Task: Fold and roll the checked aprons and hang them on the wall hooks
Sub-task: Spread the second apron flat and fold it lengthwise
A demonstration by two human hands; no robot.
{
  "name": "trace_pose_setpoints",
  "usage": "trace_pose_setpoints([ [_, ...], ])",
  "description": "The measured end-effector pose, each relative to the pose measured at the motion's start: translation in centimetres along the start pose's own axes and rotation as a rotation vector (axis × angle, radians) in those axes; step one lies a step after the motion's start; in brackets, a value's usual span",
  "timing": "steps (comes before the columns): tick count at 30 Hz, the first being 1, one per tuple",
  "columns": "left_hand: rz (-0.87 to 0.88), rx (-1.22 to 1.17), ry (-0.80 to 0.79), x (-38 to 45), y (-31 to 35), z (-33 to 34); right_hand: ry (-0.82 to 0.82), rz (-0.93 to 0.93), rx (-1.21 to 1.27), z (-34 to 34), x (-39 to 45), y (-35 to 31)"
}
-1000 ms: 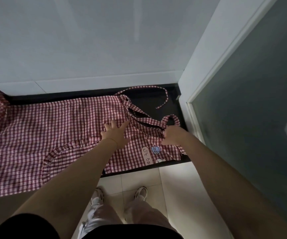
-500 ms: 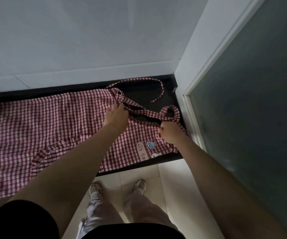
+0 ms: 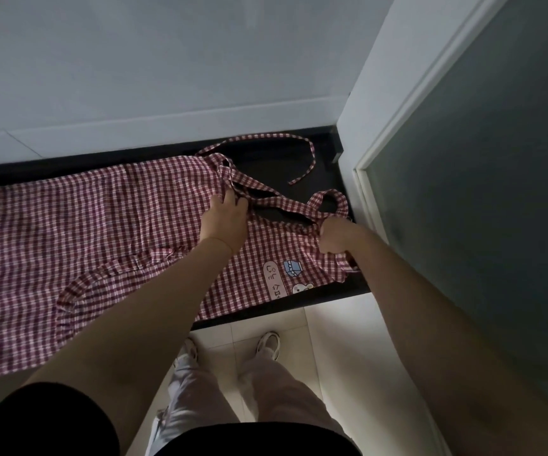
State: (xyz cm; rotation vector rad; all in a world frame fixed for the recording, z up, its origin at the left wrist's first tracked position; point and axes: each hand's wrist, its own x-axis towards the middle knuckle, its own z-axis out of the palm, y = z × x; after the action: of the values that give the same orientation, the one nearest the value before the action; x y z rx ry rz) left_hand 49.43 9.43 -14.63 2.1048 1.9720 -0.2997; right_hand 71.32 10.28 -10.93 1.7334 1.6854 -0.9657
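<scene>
A red-and-white checked apron (image 3: 78, 232) lies spread along a black counter (image 3: 302, 301), its bib end with cartoon patches at the right. My left hand (image 3: 224, 222) grips the apron's upper edge where a waist strap (image 3: 305, 159) joins and curls off toward the back wall. My right hand (image 3: 335, 236) is closed round the bib's top corner, just below the neck loop (image 3: 330, 200). The cloth between my hands is lifted slightly off the counter. No wall hooks are in view.
A white wall (image 3: 167, 60) stands behind the counter. A white door frame (image 3: 397, 126) and a frosted glass door (image 3: 496, 192) close off the right side. Pale floor tiles (image 3: 331, 340) and my shoes (image 3: 267, 345) are below the counter's front edge.
My left hand went from lying flat on the cloth to gripping the upper edge by the strap. My right hand kept its hold on the bib corner and raised it a little.
</scene>
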Motion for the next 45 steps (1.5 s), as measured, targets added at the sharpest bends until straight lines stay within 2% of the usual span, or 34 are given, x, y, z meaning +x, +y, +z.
trace_pose_setpoints([
  [2, -0.004, 0.024, -0.012, -0.1, 0.1, 0.1, -0.091, 0.064, 0.035, -2.0, -0.7, 0.3],
  [3, -0.009, 0.029, -0.023, -0.1, 0.2, 0.1, -0.071, 0.097, 0.088, -2.8, -0.9, 0.5],
  [8, -0.001, -0.040, -0.028, 0.1, 0.0, 0.2, 0.388, 0.160, 0.500, -2.4, -0.1, 1.2],
  [11, -0.007, -0.147, 0.002, -0.4, -0.1, 0.2, 0.485, 0.072, 0.485, -0.9, -0.4, 0.9],
  [14, -0.019, -0.280, -0.076, -1.5, 0.6, -0.3, 0.557, -0.025, 0.481, -0.8, -1.2, -0.1],
  [16, 0.000, -0.285, -0.147, -1.8, 0.6, 0.0, 0.656, -0.056, 0.384, -1.0, -1.3, -0.6],
  [18, -0.002, -0.303, -0.179, -2.1, 0.3, -0.1, 0.762, -0.012, 0.157, -1.5, -1.8, -0.9],
  [22, 0.025, -0.364, -0.165, -2.4, -0.2, -0.3, 0.723, 0.161, -0.188, -1.9, -3.2, -0.6],
  [24, 0.064, -0.375, -0.152, -2.6, -0.3, -0.4, 0.788, 0.117, -0.306, -1.5, -3.4, -1.0],
  [26, 0.043, -0.390, -0.094, -2.9, -0.4, -0.4, 0.846, -0.053, -0.345, -0.8, -3.2, -2.3],
  [28, -0.048, -0.339, 0.019, -3.1, -0.8, -0.4, 0.769, -0.237, -0.210, 0.1, -2.8, -4.3],
  [30, -0.145, -0.260, 0.080, -3.2, -1.5, -0.5, 0.601, -0.296, -0.020, 0.9, -2.0, -6.2],
  [33, -0.275, -0.229, -0.106, -3.1, -4.0, 0.0, 0.449, -0.294, 0.170, 2.2, -0.4, -8.2],
  [35, -0.299, -0.228, -0.234, -3.4, -5.7, 0.3, 0.386, -0.310, 0.180, 2.9, 0.5, -9.2],
  [39, -0.244, -0.167, -0.259, -4.2, -6.9, 0.4, 0.361, -0.275, 0.186, 3.8, 1.6, -10.8],
  [41, -0.235, -0.151, -0.212, -4.3, -7.4, 0.4, 0.365, -0.295, 0.219, 3.9, 1.8, -11.9],
  [45, -0.311, -0.255, 0.009, -4.3, -8.8, 0.5, 0.377, -0.282, 0.232, 4.1, 2.5, -13.4],
])
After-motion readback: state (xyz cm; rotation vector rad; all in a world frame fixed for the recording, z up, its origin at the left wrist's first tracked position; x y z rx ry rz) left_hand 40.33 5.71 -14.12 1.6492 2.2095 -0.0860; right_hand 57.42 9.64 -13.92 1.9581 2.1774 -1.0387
